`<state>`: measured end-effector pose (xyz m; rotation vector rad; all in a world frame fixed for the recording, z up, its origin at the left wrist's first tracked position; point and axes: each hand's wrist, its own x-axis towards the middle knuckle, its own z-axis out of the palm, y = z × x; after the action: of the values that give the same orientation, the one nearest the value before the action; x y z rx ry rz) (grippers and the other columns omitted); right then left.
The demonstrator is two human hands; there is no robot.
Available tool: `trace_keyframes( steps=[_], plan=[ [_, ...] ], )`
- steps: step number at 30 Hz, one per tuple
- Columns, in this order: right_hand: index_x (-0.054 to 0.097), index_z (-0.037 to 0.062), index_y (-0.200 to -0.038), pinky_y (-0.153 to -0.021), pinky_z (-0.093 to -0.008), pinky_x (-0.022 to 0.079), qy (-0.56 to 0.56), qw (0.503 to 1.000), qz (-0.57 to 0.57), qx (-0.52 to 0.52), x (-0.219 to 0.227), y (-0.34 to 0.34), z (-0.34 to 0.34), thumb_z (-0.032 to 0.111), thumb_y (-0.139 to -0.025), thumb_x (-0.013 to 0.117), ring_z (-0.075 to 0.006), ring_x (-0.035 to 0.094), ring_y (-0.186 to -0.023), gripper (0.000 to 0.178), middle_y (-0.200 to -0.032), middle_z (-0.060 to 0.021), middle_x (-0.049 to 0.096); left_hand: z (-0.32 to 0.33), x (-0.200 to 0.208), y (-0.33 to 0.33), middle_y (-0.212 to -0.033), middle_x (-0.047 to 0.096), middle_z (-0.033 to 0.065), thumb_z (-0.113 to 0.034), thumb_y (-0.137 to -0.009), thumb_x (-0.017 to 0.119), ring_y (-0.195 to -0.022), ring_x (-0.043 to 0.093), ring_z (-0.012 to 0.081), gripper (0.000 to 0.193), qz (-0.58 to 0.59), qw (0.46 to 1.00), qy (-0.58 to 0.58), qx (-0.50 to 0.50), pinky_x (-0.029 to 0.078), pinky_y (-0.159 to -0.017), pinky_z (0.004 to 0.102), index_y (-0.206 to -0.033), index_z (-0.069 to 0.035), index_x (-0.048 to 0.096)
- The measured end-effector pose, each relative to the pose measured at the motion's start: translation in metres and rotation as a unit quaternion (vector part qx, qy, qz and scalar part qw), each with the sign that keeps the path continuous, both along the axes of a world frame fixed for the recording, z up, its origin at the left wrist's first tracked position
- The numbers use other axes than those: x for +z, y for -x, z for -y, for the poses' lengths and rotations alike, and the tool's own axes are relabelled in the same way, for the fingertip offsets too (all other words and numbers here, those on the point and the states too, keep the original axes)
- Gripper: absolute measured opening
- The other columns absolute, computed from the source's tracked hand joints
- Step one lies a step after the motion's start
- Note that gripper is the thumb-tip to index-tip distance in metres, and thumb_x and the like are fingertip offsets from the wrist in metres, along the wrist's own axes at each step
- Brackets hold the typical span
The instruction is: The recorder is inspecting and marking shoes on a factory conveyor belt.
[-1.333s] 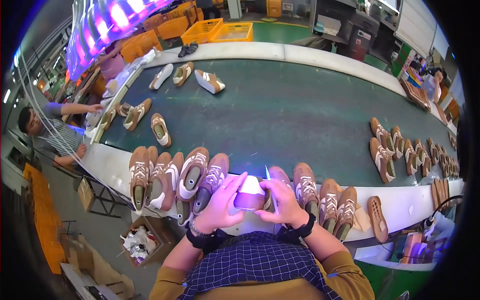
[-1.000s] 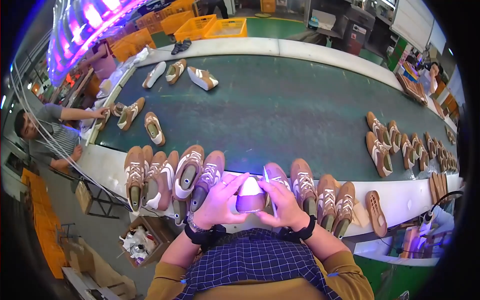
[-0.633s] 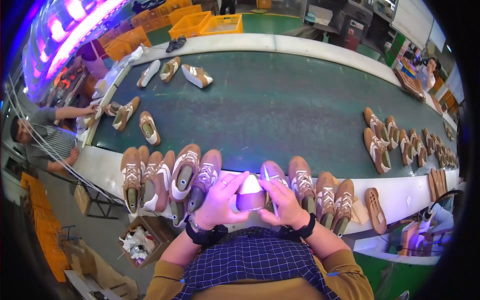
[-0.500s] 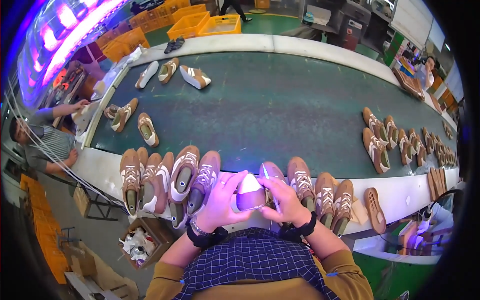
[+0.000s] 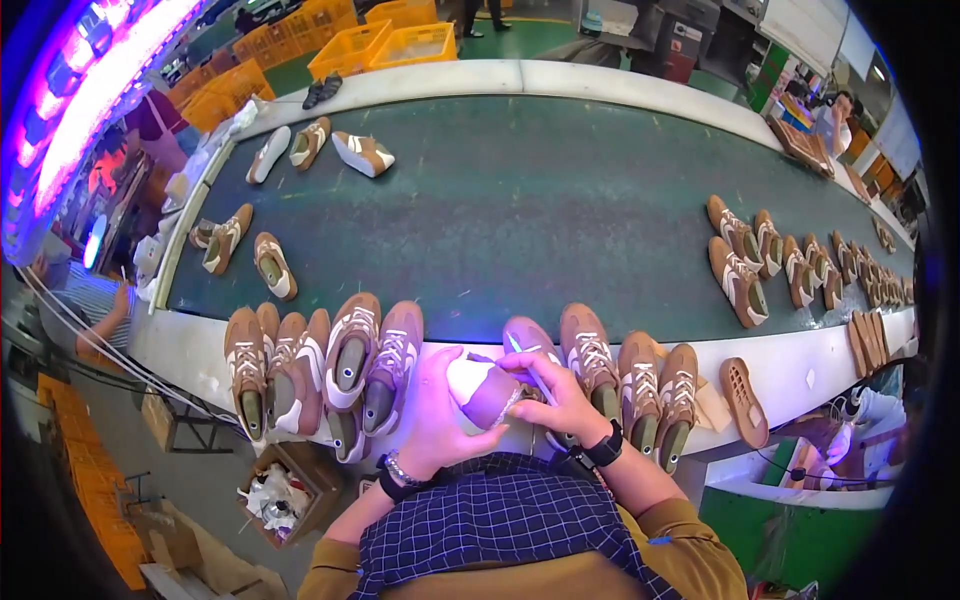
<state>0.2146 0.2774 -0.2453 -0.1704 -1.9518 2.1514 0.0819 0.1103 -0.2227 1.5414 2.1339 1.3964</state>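
2 hands: both meet on 1 brown shoe [image 5: 487, 388] held just above the pale near ledge [image 5: 800, 372], close to the chest.
Left hand [image 5: 437, 420]: fingers curled under and around the shoe, grasping its body, as in every earlier frame.
Right hand [image 5: 556, 397]: fingers pinched on a thin pen-like tool [image 5: 527, 362] and resting on the shoe's upper; the tool's tip glows pale blue.
Change: over the last 1.3 s the grip has not shifted; the shoe has only tipped a little between the hands, and the glowing tip has stayed on its upper. The head view has drifted slightly.
Meaning: judged from that steadiness, the work on this 1 shoe is mid-way, with no sign of it being set down.
Row left of the hands: 6 or so brown-and-white shoes [image 5: 350, 350] stand on the ledge, touching one another.
Row right of the hands: about 4 more shoes [image 5: 640, 385] and 1 loose brown sole [image 5: 745, 400].
Belt: the green conveyor [image 5: 540, 200] carries scattered shoes far left and a packed cluster [image 5: 760, 262] far right.
Others: a person's arm [image 5: 100, 320] shows at the left edge, well apart.
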Motion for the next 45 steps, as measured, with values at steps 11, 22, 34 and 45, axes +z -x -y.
trace_keyframes(
  steps=[11, 22, 34, 45],
  plan=[
    [0.045, -0.0024, -0.128, -0.104, -0.034, 0.04, -0.015, 0.999, 0.017, -0.036, 0.0, -0.006, 0.006, 0.02, -0.077, 0.075, -0.0206, 0.05, -0.12, 0.063, -0.126, -0.0126, 0.052, -0.007, -0.001, -0.003, -0.126, 0.045, 0.0199, -0.026, -0.058, 0.084, -0.117, 0.047, 0.0339, 0.095, 0.043, 0.999, 0.001, 0.008, 0.038, -0.099, 0.0428, -0.133, 0.004, 0.034],
    [0.044, 0.0037, -0.122, -0.098, -0.0332, 0.042, 0.112, 0.987, 0.051, -0.107, -0.003, -0.01, 0.004, 0.015, -0.079, 0.072, -0.0177, 0.054, -0.109, 0.052, -0.115, -0.0099, 0.057, 0.002, 0.007, 0.012, -0.121, 0.05, 0.0171, -0.036, -0.054, 0.089, -0.109, 0.05, 0.0326, 0.096, -0.056, 0.997, 0.045, -0.028, 0.041, -0.093, 0.0427, -0.129, 0.002, 0.042],
    [0.055, 0.0027, -0.118, -0.09, -0.0325, 0.045, -0.079, 0.997, 0.024, -0.012, 0.014, -0.011, -0.01, 0.022, -0.079, 0.071, -0.0173, 0.056, -0.102, 0.046, -0.116, -0.0081, 0.058, 0.002, -0.015, 0.014, -0.115, 0.056, 0.011, -0.018, -0.054, 0.085, -0.103, 0.056, 0.0264, 0.069, 0.169, 0.974, -0.01, -0.152, 0.044, -0.092, 0.0387, -0.114, -0.007, 0.053],
    [0.056, 0.0023, -0.118, -0.082, -0.032, 0.046, -0.173, 0.985, 0.003, 0.017, 0.036, 0.006, -0.022, 0.023, -0.076, 0.074, -0.0182, 0.056, -0.095, 0.05, -0.11, -0.0076, 0.061, -0.002, -0.019, 0.022, -0.128, 0.04, 0.0129, -0.022, -0.054, 0.087, -0.121, 0.042, 0.0229, 0.102, 0.348, 0.925, -0.073, -0.132, 0.034, -0.104, 0.0366, -0.136, 0.0, 0.031]
  ],
)
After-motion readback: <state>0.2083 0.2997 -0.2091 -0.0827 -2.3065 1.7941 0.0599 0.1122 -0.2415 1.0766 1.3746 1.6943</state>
